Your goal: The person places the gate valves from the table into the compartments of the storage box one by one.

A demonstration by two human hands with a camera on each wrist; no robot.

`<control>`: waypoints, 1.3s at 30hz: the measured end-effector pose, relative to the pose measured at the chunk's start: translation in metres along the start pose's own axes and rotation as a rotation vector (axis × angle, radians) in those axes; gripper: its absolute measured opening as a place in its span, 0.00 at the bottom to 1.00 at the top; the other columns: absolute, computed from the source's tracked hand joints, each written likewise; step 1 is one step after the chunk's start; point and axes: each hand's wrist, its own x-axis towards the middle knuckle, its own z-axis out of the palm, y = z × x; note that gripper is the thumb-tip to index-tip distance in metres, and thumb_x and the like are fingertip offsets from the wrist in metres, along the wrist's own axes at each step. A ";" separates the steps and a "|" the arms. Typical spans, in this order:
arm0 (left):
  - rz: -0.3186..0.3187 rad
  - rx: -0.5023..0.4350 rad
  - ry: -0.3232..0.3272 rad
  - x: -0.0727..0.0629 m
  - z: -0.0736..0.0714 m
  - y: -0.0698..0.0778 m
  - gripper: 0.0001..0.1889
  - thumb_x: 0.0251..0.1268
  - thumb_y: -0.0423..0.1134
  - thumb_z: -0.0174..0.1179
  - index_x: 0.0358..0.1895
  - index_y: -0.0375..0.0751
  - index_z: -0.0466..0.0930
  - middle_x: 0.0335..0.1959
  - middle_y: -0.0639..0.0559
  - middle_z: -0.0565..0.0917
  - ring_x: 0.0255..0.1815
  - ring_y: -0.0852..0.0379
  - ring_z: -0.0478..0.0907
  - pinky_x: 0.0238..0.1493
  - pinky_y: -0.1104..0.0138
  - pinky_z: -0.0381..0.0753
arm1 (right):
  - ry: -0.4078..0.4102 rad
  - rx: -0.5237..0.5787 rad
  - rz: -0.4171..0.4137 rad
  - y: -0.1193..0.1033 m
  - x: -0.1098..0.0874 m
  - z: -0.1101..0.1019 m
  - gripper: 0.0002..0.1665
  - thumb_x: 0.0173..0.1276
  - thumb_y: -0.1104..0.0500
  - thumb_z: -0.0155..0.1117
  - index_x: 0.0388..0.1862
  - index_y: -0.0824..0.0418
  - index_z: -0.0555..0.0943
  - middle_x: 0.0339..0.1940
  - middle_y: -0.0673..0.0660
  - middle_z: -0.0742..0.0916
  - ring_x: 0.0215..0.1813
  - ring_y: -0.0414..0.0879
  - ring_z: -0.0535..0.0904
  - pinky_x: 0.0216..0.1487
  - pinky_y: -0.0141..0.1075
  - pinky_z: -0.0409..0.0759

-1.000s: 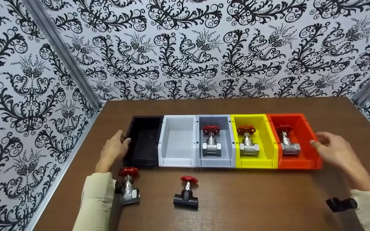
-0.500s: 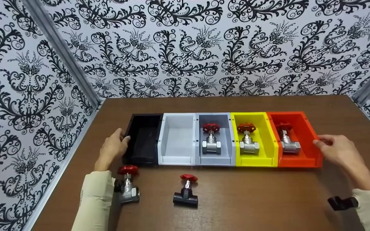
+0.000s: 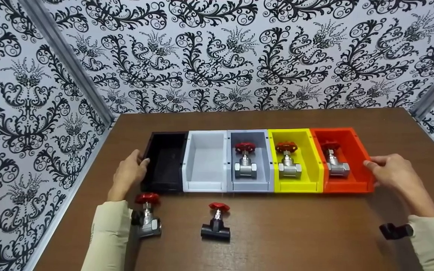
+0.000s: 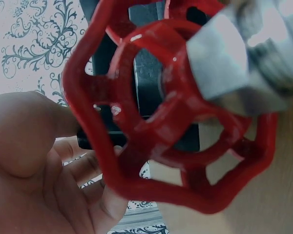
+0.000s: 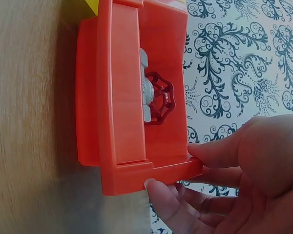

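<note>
Bins joined in a row stand on the brown table: black, white, grey, yellow and red. My left hand grips the black bin's outer side, thumb at its rim. At the other end my right hand pinches the red bin's side wall, thumb on the inside edge and fingers outside and below. Metal gate valves with red handwheels lie in the grey, yellow and red bins. In the left wrist view a red handwheel covers much of the black bin.
A metal valve lies beside my left forearm, before the black bin. A valve with a black body and red handwheel lies in front of the white bin. Patterned walls enclose the table's back and left side.
The whole head view has shifted slightly, bins and table together. Both hands stay at the ends of the row.
</note>
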 end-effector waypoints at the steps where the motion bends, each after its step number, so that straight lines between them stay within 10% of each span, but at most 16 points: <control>1: -0.002 0.002 0.002 0.000 0.000 0.000 0.14 0.76 0.46 0.49 0.51 0.39 0.71 0.50 0.38 0.82 0.49 0.37 0.79 0.44 0.44 0.74 | 0.011 -0.006 -0.006 0.000 0.000 0.000 0.37 0.75 0.47 0.54 0.69 0.74 0.65 0.31 0.65 0.85 0.28 0.50 0.85 0.31 0.39 0.72; 28: -0.059 -0.050 0.053 -0.011 -0.009 0.000 0.21 0.73 0.54 0.53 0.56 0.42 0.77 0.52 0.44 0.85 0.53 0.38 0.79 0.49 0.43 0.72 | 0.015 0.000 0.009 -0.004 0.002 -0.001 0.33 0.75 0.50 0.56 0.66 0.75 0.69 0.47 0.74 0.83 0.36 0.53 0.81 0.34 0.38 0.73; 39: -0.042 -0.083 0.175 -0.023 -0.017 0.015 0.17 0.72 0.52 0.55 0.49 0.43 0.81 0.48 0.44 0.87 0.49 0.40 0.81 0.46 0.45 0.74 | 0.032 0.012 -0.031 -0.002 0.001 0.000 0.33 0.74 0.50 0.56 0.65 0.76 0.70 0.47 0.77 0.83 0.28 0.48 0.85 0.31 0.37 0.76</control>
